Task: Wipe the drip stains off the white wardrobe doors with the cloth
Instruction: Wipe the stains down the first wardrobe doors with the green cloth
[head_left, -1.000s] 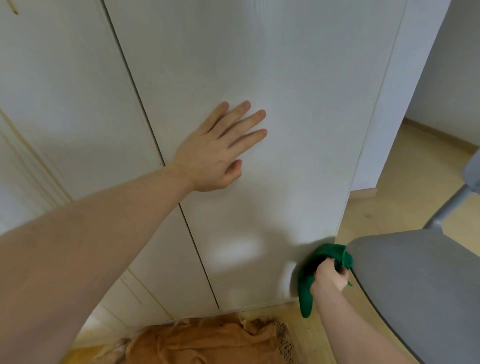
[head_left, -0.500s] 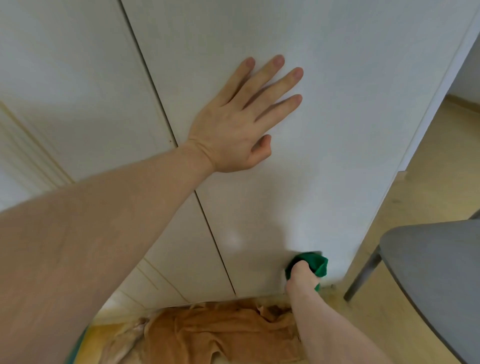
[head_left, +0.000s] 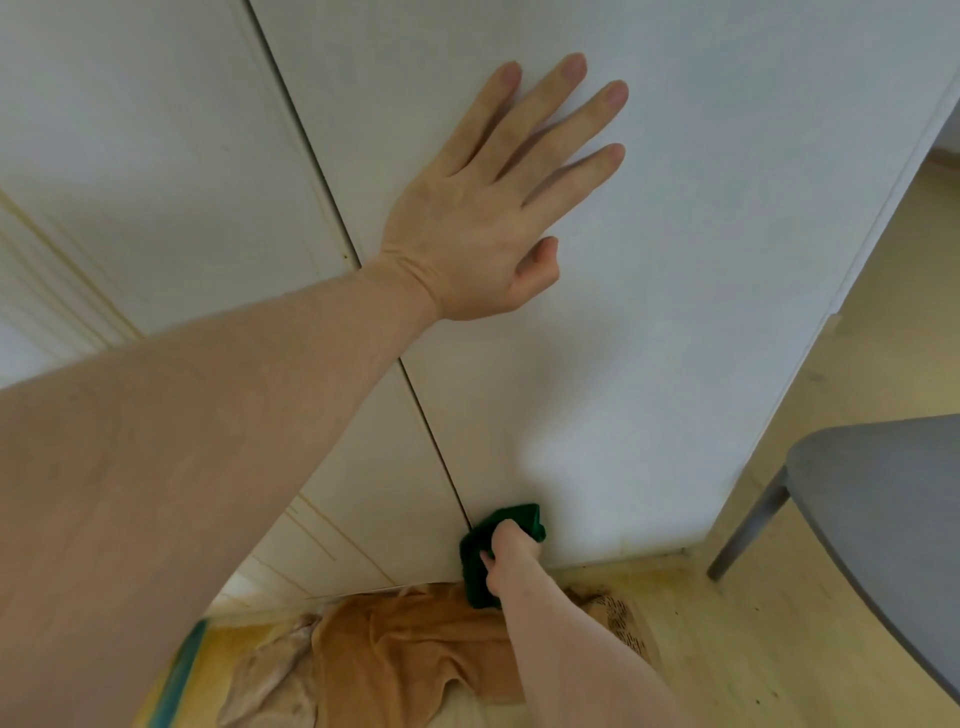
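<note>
Two white wardrobe doors fill the view, the right door (head_left: 675, 312) and the left door (head_left: 156, 182), split by a dark vertical gap. My left hand (head_left: 493, 208) lies flat with spread fingers on the right door, just right of the gap. My right hand (head_left: 511, 556) grips a bunched green cloth (head_left: 511, 519) and holds it against the bottom of the right door, beside the gap. Thin yellowish drip lines (head_left: 332, 535) run down the lower part of the left door.
A crumpled tan towel (head_left: 405, 649) lies on the wooden floor (head_left: 727, 649) below the doors. A grey chair (head_left: 883, 519) stands close at the right, its leg near the wardrobe's corner. A teal-edged item (head_left: 176, 675) shows at lower left.
My right hand has moved the green cloth leftward along the bottom of the right door, from its right edge to the gap. The view has come closer. My left hand stays flat on the door.
</note>
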